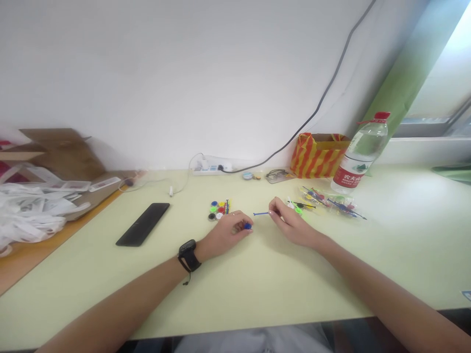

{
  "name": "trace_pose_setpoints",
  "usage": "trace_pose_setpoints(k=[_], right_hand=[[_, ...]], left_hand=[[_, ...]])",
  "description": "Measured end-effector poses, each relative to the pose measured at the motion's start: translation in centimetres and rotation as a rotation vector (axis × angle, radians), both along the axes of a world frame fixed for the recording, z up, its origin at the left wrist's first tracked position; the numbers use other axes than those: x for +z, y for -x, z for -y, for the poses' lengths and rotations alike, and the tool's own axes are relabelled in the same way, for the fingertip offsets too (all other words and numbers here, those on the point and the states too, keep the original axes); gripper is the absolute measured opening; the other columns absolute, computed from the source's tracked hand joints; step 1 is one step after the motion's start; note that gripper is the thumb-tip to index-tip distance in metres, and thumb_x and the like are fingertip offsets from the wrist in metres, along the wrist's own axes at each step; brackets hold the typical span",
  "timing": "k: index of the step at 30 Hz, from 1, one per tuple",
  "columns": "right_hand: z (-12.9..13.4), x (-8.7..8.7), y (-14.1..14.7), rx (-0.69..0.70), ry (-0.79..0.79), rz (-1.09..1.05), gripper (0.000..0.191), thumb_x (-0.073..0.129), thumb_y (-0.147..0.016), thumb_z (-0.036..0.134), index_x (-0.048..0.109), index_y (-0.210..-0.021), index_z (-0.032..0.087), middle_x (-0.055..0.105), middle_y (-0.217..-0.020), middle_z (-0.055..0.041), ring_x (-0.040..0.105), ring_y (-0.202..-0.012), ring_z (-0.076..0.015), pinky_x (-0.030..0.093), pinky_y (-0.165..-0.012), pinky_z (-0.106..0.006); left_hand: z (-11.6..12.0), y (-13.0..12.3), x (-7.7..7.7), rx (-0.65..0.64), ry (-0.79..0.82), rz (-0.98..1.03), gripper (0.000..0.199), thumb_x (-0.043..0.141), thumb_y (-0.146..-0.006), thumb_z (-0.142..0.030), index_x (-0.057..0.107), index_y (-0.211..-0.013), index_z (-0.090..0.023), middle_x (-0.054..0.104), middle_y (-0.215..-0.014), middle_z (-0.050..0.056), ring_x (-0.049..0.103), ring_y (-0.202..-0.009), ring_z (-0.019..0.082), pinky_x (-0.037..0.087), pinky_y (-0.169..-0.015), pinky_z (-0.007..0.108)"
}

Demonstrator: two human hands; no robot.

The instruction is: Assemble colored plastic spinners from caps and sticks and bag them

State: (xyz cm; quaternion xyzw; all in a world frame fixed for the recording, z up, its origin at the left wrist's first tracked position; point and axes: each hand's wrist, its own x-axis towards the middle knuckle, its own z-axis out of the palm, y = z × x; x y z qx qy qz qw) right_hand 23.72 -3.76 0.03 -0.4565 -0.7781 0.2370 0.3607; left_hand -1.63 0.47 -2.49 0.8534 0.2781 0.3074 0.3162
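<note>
Between the thumb and fingers of my left hand (231, 231) is a small round blue plastic piece (248, 226). My right hand (289, 223) pinches a thin blue plastic stick (260, 214) that points left toward the blue piece; the two are apart. Just behind my left hand lies a group of small round coloured discs (213, 210) in blue, yellow, green, red, black and white, beside several upright-lying coloured sticks (227, 206). Past my right hand are a few more loose pieces, among them a green one (298, 211) and a dark stick (306, 205).
Clear bags of coloured parts (340, 203) lie at the right, before a water bottle (358, 157) and a striped bag (312, 157). A black phone-like slab (143, 224) rests at the left. By the wall is a power strip (209, 167). White straps (40, 206) fill the far left.
</note>
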Motion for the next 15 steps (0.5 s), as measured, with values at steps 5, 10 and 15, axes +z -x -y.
trace_pose_setpoints(k=[5,10,15], right_hand=[[1.1,0.2,1.3,0.104,0.101,-0.176,0.012,0.048,-0.104,0.03,0.044,-0.095,0.024,0.047,-0.085,0.0017,0.045,-0.073,-0.0156,0.04,-0.067,-0.029],[1.4,-0.8,2.3,0.187,0.127,-0.191,0.018,0.049,-0.105,0.036,0.057,-0.099,0.022,0.061,-0.091,-0.0028,0.054,-0.081,-0.0175,0.043,-0.07,-0.029],[1.0,-1.9,2.5,0.191,0.104,-0.184,0.016,0.046,-0.106,0.032,0.057,-0.11,0.022,0.066,-0.1,-0.0048,0.059,-0.088,-0.0187,0.044,-0.072,-0.029]], left_hand=[[-0.1,-0.3,-0.3,0.042,0.221,0.149,0.026,0.075,-0.09,-0.035,0.071,-0.109,-0.017,0.072,-0.101,0.008,0.067,-0.087,0.018,0.057,-0.083,0.032],[0.8,-0.6,0.6,-0.03,0.295,0.185,0.035,0.078,-0.088,-0.035,0.071,-0.116,-0.016,0.073,-0.111,0.011,0.07,-0.097,0.021,0.057,-0.092,0.036],[1.2,-0.9,0.9,-0.07,0.272,0.181,0.031,0.075,-0.091,-0.033,0.073,-0.117,-0.017,0.074,-0.115,0.011,0.07,-0.105,0.023,0.056,-0.097,0.036]])
